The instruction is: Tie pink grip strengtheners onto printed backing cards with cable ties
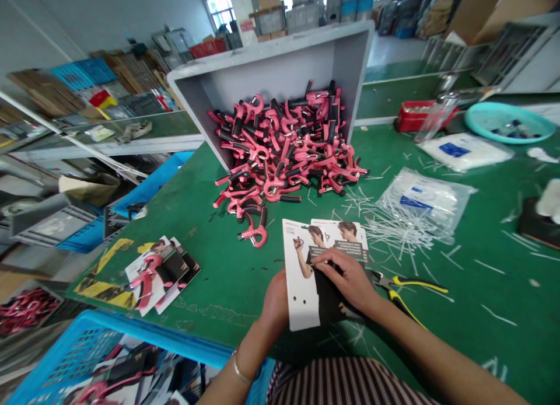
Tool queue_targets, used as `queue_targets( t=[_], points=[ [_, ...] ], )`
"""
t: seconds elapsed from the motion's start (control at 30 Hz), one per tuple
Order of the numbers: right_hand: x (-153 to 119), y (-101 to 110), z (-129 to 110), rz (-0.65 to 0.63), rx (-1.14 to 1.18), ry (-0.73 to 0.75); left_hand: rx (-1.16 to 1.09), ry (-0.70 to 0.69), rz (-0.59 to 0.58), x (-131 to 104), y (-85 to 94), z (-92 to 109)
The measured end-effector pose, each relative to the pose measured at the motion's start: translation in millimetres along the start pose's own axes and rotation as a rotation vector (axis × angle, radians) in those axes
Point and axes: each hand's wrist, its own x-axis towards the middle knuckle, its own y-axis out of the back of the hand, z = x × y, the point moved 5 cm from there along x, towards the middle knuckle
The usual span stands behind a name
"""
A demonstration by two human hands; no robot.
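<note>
My left hand (275,300) grips the left edge of a printed cardboard backing card (304,311), held tilted above the green table. Two small punched holes show low on the card's white side. My right hand (350,276) lies over the card's front, thumb and forefinger pinched together near its middle; whatever is between them is too small to make out. More backing cards (356,231) lie just behind it. Beside my right wrist are yellow-and-black cutting pliers (400,282). Loose white cable ties (400,233) are scattered beyond my right hand.
A grey bin (271,52) on its side spills red-and-black hand grippers (280,148) onto the table (219,276). Carded hand grippers (160,271) lie left. A blue crate (144,329) holds more at lower left. Bags of cable ties (429,192) and a turquoise basin (510,122) stand right.
</note>
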Motion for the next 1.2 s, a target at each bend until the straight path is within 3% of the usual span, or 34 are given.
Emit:
queue_targets(
  t=[0.17,0.33,0.5,0.67,0.77,1.0,1.1,1.2],
  points=[
    [1,-2,-3,0.015,-0.043,0.021,0.271,-0.069,-0.138,1,1.1,7],
    [2,-4,-6,-0.017,-0.069,0.050,0.494,-0.133,-0.199,-2,2.9,2],
    [2,-5,-9,-0.013,-0.075,0.075,0.350,-0.167,-0.113,-2,3.2,-3],
    [2,-8,-11,-0.038,-0.094,0.122,0.180,-0.136,-0.106,0,5.4,-4],
    [1,-10,-12,-0.062,-0.082,0.129,0.047,-0.148,-0.026,0,12.5,-5],
    [1,-14,-14,-0.114,-0.095,0.152,0.030,-0.037,-0.045,2,13.1,-13],
    [0,-14,-15,-0.121,-0.098,0.140,-0.005,-0.050,0.005,0,16.0,-8],
    [-1,-13,-17,-0.133,-0.090,0.136,-0.109,0.022,0.065,-3,19.4,-9]
  ],
)
